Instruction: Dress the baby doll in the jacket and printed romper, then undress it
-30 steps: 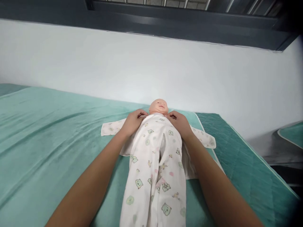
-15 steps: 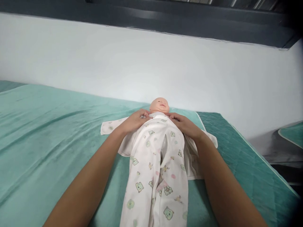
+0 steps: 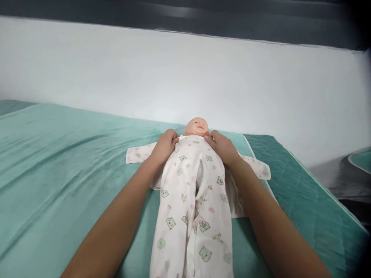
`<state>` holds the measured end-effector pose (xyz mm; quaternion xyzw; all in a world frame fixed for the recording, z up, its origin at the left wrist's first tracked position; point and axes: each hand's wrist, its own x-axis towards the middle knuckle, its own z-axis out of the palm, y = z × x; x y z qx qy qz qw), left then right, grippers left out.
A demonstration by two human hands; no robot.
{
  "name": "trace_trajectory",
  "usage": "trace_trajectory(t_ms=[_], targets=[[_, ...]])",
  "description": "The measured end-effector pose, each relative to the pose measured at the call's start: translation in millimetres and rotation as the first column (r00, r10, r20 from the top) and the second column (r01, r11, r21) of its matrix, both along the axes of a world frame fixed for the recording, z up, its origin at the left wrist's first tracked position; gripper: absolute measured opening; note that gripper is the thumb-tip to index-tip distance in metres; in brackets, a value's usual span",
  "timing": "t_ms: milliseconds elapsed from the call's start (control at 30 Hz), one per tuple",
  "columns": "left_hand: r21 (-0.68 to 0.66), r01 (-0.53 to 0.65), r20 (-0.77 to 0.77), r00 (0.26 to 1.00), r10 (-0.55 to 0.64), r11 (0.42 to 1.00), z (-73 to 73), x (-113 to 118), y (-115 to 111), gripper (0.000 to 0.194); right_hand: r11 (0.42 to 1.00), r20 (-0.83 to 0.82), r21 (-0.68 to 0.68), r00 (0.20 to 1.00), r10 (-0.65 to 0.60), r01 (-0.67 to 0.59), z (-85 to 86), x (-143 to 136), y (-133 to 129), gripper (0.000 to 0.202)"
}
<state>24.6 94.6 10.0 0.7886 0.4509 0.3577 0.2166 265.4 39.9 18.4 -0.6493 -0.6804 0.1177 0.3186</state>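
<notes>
A baby doll (image 3: 197, 126) lies on its back, its head against the wall side. White baby pants (image 3: 174, 208) with green bear prints lie over its body, their top edge just below the doll's chin. My left hand (image 3: 167, 146) pinches the left top corner of the pants. My right hand (image 3: 222, 146) grips the right top corner near the doll's neck. Beneath the pants spreads a white baby shirt (image 3: 141, 153) in a matching print, its sleeves stretched out to both sides. The doll's limbs are hidden.
A light green sheet (image 3: 58, 166) with creases covers the bed. On the right a darker green quilted mattress (image 3: 304, 204) shows, with pale piping at its edge. A white wall (image 3: 162, 73) rises behind, below a dark beam (image 3: 203, 17).
Both hands have drawn the top edge of the pants slightly up and flat towards the doll's chin. The shirt's collar area is now covered. The view has tilted a little.
</notes>
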Motion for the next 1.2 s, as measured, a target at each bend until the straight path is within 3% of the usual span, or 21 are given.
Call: trace_trajectory(t_ms=[167, 367, 633, 900, 967, 1033, 1133, 1200], targets=[[0.058, 0.017, -0.066, 0.998, -0.013, 0.998, -6.5, -1, 1, 0.007, 1.000, -0.182, 0.008, 0.983, -0.004, 0.006, -5.2, -4, -2, 0.033], [0.057, 0.091, -0.233, 0.969, -0.075, 0.994, -6.6, -10, -13, 0.041, 0.997, -0.311, 0.075, 0.949, 0.053, -0.030, -8.8, -5, -16, 0.027], [0.253, -0.130, -0.365, 0.905, 0.219, 0.959, -13.9, -33, -42, 0.044, 0.970, -0.340, 0.227, 0.941, -0.005, 0.087, -20.2, -5, -60, 0.026], [0.366, -0.335, -0.244, 0.866, 0.437, 0.868, -6.4, -43, -49, 0.035, 0.955, -0.466, 0.229, 0.882, -0.064, 0.190, -32.8, -12, -98, 0.022], [0.419, -0.316, -0.203, 0.881, 0.427, 0.851, -4.9, -41, -57, 0.033, 0.951, -0.468, 0.206, 0.877, -0.112, 0.231, -34.4, -11, -100, 0.021], [0.431, -0.232, -0.223, 0.909, 0.352, 0.872, -6.3, -40, -66, 0.028, 0.953, -0.448, 0.157, 0.879, -0.163, 0.257, -35.7, -10, -101, 0.021], [0.328, -0.115, -0.296, 0.930, 0.218, 0.938, -15.0, -42, -79, 0.019, 0.974, -0.409, 0.039, 0.893, -0.188, 0.223, -38.0, -6, -101, 0.020], [0.247, -0.131, -0.315, 0.926, 0.207, 0.960, -22.9, -47, -87, 0.020, 0.987, -0.401, -0.040, 0.902, -0.158, 0.155, -39.3, -4, -101, 0.021]])
